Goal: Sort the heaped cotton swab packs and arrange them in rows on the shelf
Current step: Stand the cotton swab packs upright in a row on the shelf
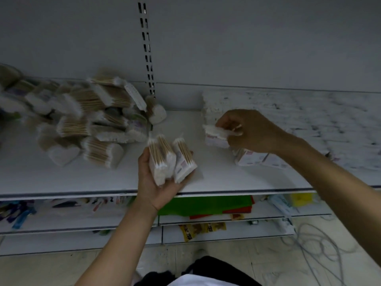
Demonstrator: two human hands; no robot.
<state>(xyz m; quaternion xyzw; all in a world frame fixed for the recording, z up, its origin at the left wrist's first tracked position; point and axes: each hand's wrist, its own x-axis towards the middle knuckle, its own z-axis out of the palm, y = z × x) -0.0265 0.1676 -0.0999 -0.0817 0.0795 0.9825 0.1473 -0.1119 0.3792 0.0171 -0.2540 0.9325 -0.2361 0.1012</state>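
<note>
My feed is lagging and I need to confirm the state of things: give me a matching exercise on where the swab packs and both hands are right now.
Things:
1. heap of packs
2. left hand
3. right hand
4. green item

Places or states:
A. pinches one pack over the shelf
B. lies on the lower shelf
C. holds two packs side by side
D. lies unsorted on the shelf's left side

Pairs: 1-D, 2-C, 3-A, 4-B

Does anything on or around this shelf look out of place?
Yes. The heap at the left of the shelf is a jumble, packs lying at all angles on one another. On the floor at lower right, a loose cable lies in tangled loops.
</note>
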